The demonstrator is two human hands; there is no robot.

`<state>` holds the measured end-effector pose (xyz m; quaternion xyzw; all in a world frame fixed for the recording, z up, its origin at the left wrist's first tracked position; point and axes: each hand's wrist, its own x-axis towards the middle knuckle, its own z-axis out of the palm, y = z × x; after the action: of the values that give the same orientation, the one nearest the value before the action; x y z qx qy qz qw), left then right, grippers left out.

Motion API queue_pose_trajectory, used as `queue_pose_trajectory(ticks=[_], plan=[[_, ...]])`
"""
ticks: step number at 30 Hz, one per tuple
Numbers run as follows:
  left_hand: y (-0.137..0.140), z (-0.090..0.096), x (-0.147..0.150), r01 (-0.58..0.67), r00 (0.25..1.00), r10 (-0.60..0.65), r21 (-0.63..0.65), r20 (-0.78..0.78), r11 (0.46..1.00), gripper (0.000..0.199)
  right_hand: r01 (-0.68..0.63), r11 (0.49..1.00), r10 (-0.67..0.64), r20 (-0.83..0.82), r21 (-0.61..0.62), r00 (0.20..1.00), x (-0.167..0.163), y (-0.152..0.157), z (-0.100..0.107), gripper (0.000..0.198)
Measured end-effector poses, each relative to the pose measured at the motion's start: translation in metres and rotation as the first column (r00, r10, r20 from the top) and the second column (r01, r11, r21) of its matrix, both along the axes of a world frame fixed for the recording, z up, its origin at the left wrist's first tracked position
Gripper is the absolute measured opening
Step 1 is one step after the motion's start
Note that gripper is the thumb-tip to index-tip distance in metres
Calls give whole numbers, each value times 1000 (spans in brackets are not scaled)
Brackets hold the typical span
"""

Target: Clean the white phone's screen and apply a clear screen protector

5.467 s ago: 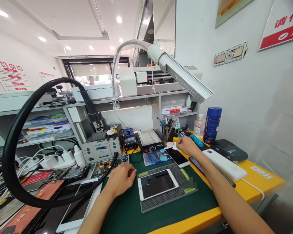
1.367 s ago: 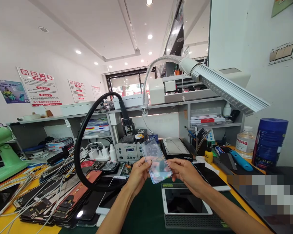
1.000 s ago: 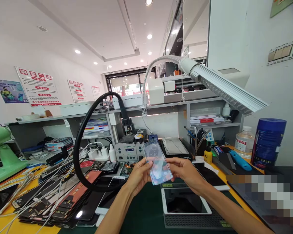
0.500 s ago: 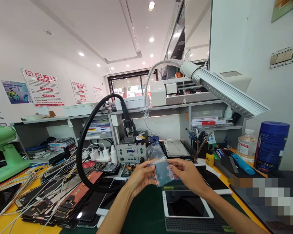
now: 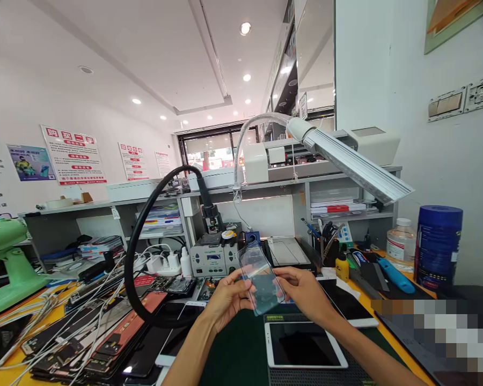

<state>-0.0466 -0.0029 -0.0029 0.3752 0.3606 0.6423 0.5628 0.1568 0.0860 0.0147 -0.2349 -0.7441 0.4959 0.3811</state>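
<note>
Between my two hands a clear phone case with a bluish tint is raised over the bench, tilted and see-through. My left hand grips its left edge, thumb in front and fingers curled behind. On the opposite edge, my right hand pinches the case between thumb and fingers. Below the hands lies a white tablet with a dark screen, face up on a black perforated pad. A dark green mat covers the bench under the case.
A black hose loops up on the left from a grey rework station. Stacked phone parts and white cables crowd the left side. To the right are a white-framed device, a yellow bottle and a blue canister. A lamp hangs above.
The head view has shifted slightly to the right and up. Both hands keep the case at nearly the same place and tilt; the tablet and pad lie as before.
</note>
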Motion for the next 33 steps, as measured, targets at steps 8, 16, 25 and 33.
queue_pose_trajectory(ticks=[8, 16, 25, 33], plan=[[0, -1, 0, 19, 999, -20, 25, 40, 1000, 63, 16, 1000, -16, -4, -8, 1000, -1, 1, -3, 38], [-2, 1, -2, 27, 998, -29, 29, 57, 999, 79, 28, 999, -28, -9, -35, 1000, -2, 7, -10, 39], [-12, 13, -16, -77, 997, 76, 69, 21, 995, 69, 72, 989, -73, 0, -131, 997, 2, 11, -2, 36], [-56, 4, -40, -496, 868, 496, -47, 7, 867, 20, 156, 977, -166, -57, -146, 984, 6, 12, 7, 26]])
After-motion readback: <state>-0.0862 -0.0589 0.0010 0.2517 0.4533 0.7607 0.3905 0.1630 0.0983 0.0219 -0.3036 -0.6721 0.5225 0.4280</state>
